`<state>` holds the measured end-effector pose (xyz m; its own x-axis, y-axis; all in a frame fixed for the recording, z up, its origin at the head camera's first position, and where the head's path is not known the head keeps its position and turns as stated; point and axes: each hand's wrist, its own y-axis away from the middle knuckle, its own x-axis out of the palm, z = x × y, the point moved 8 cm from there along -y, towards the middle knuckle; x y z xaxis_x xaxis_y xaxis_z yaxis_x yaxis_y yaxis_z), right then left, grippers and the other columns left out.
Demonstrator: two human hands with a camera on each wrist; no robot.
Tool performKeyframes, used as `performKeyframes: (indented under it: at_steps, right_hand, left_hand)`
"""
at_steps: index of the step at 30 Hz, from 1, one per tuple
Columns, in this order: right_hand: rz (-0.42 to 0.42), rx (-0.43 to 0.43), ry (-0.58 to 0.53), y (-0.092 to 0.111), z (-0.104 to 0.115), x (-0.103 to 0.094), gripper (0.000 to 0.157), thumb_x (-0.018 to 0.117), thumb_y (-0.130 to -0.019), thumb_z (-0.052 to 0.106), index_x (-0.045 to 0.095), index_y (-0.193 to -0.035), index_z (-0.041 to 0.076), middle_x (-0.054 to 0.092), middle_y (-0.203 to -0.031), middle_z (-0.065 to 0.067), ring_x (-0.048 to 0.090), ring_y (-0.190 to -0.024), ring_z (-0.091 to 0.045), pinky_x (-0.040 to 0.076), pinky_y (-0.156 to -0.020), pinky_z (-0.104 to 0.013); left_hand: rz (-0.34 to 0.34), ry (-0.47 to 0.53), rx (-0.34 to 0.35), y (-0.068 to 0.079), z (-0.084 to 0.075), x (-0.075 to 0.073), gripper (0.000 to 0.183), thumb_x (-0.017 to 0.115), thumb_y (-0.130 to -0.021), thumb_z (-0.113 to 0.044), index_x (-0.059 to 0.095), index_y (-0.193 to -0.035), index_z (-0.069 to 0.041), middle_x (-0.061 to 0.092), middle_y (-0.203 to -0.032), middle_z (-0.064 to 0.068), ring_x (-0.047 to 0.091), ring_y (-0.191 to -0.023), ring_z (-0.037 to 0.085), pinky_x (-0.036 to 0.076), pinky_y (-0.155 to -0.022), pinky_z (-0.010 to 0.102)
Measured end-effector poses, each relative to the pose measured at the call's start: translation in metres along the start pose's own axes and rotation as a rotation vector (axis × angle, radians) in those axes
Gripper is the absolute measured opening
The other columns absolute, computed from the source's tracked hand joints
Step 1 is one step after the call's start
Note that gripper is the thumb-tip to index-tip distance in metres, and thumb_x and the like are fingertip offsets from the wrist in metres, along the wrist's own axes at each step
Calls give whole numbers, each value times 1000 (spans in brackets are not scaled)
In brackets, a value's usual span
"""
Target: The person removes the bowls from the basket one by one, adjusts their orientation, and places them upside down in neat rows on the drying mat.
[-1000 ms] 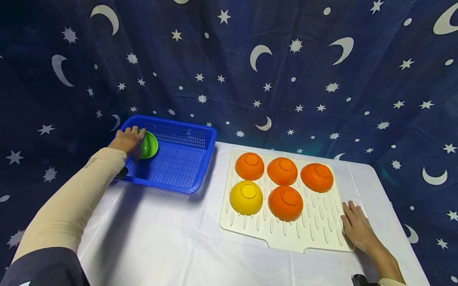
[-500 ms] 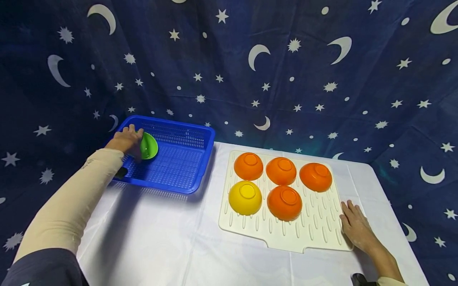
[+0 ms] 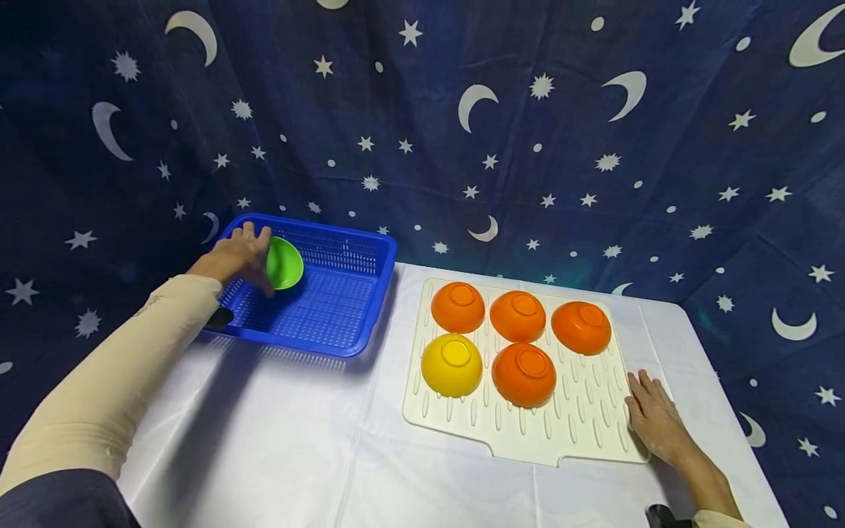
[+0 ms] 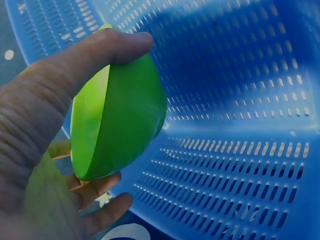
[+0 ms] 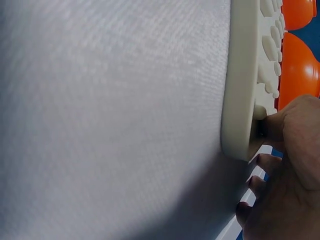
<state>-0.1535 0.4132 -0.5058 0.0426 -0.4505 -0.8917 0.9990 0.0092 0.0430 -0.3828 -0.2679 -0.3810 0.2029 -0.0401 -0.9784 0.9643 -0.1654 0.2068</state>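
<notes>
My left hand [image 3: 239, 254] holds a green bowl [image 3: 287, 264] inside the blue basket [image 3: 378, 293]. In the left wrist view the bowl stands tilted on its side, the thumb over its outer wall and the fingers at the rim. My right hand [image 3: 660, 424] rests at the right edge of a cream draining board [image 3: 528, 438]. Its thumb touches the board in the right wrist view, while the other fingers lie along the edge. Upside down on the board sit a yellow bowl [image 3: 452, 367] and several orange bowls [image 3: 524, 375].
A white cloth [image 3: 277, 440] covers the table. Behind it hangs a dark blue curtain [image 3: 409, 88] with moons and stars. The basket stands at the back left, with a gap between it and the draining board.
The green bowl has moved slightly up and right in the basket with my left hand, and more of its inside shows. My right hand stays at the board's edge.
</notes>
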Motion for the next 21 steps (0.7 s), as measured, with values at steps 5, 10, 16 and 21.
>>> performKeyframes:
  at_steps: [5, 10, 16, 21]
  right_hand:
    - [-17, -14, 21, -1, 1, -1, 53, 33, -109, 16, 27, -146, -22, 17, -151, -45, 8, -140, -65, 10, -105, -78]
    - [-19, -17, 21, 0, 2, -1, 53, 33, -109, 16, 28, -145, -22, 17, -151, -46, 9, -139, -65, 7, -110, -73]
    - [-9, -26, 43, -1, 4, -3, 53, 35, -109, 16, 28, -144, -23, 19, -149, -47, 12, -138, -66, 6, -114, -67]
    - [-23, -34, 38, 0, 0, -1, 53, 34, -109, 15, 28, -144, -24, 18, -149, -48, 11, -139, -65, 2, -115, -64]
  left_hand:
    - [-35, 34, 32, 6, -7, 1, 110, 97, -56, -41, 31, -131, 5, 35, -119, 37, 44, -114, 58, 46, -84, 69]
    - [-107, 68, 88, 13, -16, 3, 117, 97, -56, -45, 30, -138, 5, 36, -120, 36, 48, -109, 56, 47, -82, 68]
    - [-197, 106, 134, 24, -31, 1, 118, 96, -55, -50, 33, -140, 2, 39, -120, 32, 53, -103, 50, 51, -77, 65]
    - [-306, 118, 180, 36, -46, -5, 123, 95, -52, -55, 35, -143, 1, 42, -118, 29, 54, -100, 49, 50, -79, 63]
